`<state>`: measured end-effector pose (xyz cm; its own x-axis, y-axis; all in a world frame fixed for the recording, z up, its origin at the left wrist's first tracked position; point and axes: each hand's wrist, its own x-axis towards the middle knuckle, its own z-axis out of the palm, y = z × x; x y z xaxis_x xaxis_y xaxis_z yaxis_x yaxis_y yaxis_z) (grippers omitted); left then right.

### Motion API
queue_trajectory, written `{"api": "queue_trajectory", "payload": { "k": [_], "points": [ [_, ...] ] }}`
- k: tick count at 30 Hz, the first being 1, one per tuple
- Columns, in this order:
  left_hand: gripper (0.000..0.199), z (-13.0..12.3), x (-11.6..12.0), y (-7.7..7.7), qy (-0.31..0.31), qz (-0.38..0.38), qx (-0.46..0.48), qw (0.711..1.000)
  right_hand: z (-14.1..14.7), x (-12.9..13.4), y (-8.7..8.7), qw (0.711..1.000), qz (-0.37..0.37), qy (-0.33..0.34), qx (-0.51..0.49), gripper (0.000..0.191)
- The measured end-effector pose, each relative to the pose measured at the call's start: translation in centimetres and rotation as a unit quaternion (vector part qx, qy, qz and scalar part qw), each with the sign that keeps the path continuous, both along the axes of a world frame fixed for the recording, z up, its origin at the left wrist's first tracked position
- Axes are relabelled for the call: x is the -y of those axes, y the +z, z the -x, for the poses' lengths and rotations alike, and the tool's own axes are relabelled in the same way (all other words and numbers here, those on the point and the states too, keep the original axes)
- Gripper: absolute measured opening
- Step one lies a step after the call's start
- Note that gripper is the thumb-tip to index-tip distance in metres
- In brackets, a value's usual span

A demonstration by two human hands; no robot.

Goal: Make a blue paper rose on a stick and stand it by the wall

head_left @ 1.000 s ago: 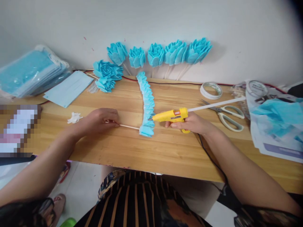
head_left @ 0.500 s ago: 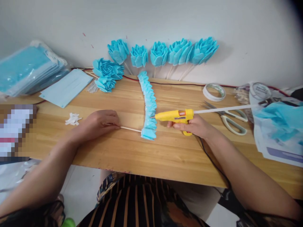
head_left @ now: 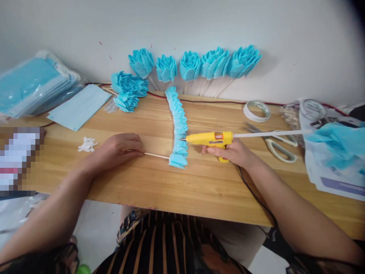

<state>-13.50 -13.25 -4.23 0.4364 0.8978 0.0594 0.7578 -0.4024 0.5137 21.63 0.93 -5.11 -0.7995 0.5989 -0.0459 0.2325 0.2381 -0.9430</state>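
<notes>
A pleated blue strip lies lengthwise down the middle of the wooden table, its near end around the tip of a thin stick. My left hand pinches the other end of that stick, resting on the tabletop. In my right hand is a yellow glue gun, with a long white glue stick out of its back. The gun's metal nozzle is at the lower part of the strip; whether it touches cannot be told. Some fingers of my right hand are hidden behind the gun.
Several blue flowers on sticks lean on the wall; more blue flowers lie at left. White scraps, blue sheets and a plastic bag are leftward. Scissors, a tape roll and blue pieces lie right.
The whole view has shifted very slightly. The glue gun's nozzle is a touch lower along the strip; both hands keep the same hold.
</notes>
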Motion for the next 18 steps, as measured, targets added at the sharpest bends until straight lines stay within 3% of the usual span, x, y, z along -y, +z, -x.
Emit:
{"api": "queue_trajectory", "payload": {
  "k": [18],
  "points": [
    [0.025,0.44,-0.14,-0.49,-0.011,-0.013,0.017,1.000,-0.19,-0.08,-0.03,0.998,0.028,-0.016,0.062,0.033]
  ]
}}
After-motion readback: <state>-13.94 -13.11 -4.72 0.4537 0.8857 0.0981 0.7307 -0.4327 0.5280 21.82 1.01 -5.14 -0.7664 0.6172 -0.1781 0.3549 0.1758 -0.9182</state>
